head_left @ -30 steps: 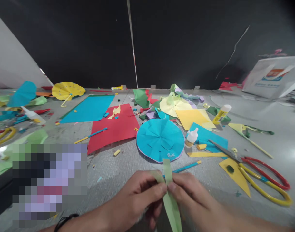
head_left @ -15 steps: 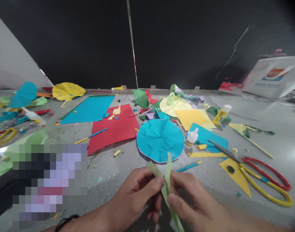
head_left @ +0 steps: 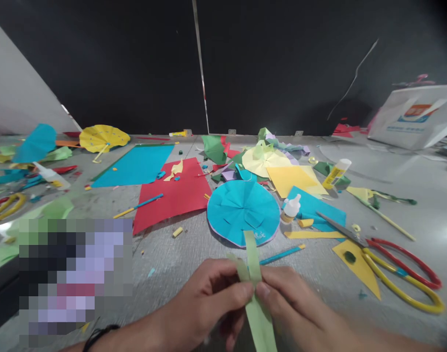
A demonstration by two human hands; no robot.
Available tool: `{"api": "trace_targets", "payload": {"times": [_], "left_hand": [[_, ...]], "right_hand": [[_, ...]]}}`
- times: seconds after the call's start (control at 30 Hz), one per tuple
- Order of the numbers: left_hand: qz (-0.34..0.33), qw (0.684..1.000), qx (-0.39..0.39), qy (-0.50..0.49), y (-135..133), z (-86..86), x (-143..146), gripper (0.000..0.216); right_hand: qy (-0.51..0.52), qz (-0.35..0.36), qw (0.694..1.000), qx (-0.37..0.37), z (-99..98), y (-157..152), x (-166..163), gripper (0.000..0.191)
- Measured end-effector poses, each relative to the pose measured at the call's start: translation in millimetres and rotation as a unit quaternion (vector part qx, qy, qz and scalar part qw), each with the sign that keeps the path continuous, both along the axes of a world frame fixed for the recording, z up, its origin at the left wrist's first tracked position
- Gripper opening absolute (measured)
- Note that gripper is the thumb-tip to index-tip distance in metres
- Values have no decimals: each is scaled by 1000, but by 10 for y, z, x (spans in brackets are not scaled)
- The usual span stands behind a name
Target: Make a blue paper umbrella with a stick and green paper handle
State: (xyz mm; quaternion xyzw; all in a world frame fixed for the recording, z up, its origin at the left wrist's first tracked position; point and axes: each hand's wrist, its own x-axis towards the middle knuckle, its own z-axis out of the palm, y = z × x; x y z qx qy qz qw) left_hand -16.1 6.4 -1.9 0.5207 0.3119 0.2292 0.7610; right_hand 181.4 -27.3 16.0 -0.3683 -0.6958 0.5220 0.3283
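Pale green paper strip [head_left: 260,325], pinched between fingers [head_left: 241,294], low centre of view, 2 upper ends spread apart, 1 nearly upright, 1 leaning left and blurred, wider lower part slanting down rightward, passing out of view at the bottom edge

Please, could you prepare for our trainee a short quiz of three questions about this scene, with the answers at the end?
1. What do the left hand and the right hand both hold?
A) scissors
B) light green paper
C) a glue stick

2. True or false: the blue paper disc lies nearer to the hands than the yellow paper umbrella.

3. Fill the gap: seen by the person, the white bottle next to the blue paper disc stands on its ___ side.

Key: 1. B; 2. true; 3. right
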Motion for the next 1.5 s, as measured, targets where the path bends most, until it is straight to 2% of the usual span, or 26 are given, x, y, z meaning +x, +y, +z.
{"api": "trace_targets", "payload": {"times": [0.07, 0.13, 0.27, 0.53, 0.73, 0.9, 1.0, 1.17, 1.33, 1.5], "left_hand": [[8, 1000, -17, -11, -8, -12, -2, 49], [14, 999, -31, -18, -31, -7, 4, 48], [42, 998, -34, -25, -83, 25, 26, 47], [40, 998, -36, -22, -90, 27, 10, 47], [38, 999, 7, -24, -43, 41, 29, 51], [24, 999, 20, 8, -27, 14, 23, 54], [14, 1000, 17, 22, -20, -15, -3, 52], [17, 999, 22, 45, -44, 10, -26, 53], [32, 998, 40, 35, -87, 93, 20, 57], [48, 999, 17, 4, -101, 129, 84, 62]], "right_hand": [[50, 37, 997, -46, 35, 19, -6, 50], [71, 41, 995, -62, 63, 29, -17, 49], [57, 37, 996, -53, 72, 15, -37, 53], [58, 12, 997, -57, -34, -14, -29, 54], [25, 12, 999, -24, -10, 6, -38, 55], [-65, -59, 991, 96, -99, -40, -10, 48], [-100, -68, 986, 119, -185, -70, 42, 42], [-76, -54, 990, 102, -155, -74, 48, 39], [25, -2, 999, 27, -9, -58, -71, 54], [33, -32, 999, 4, 7, -74, -120, 56]]}}
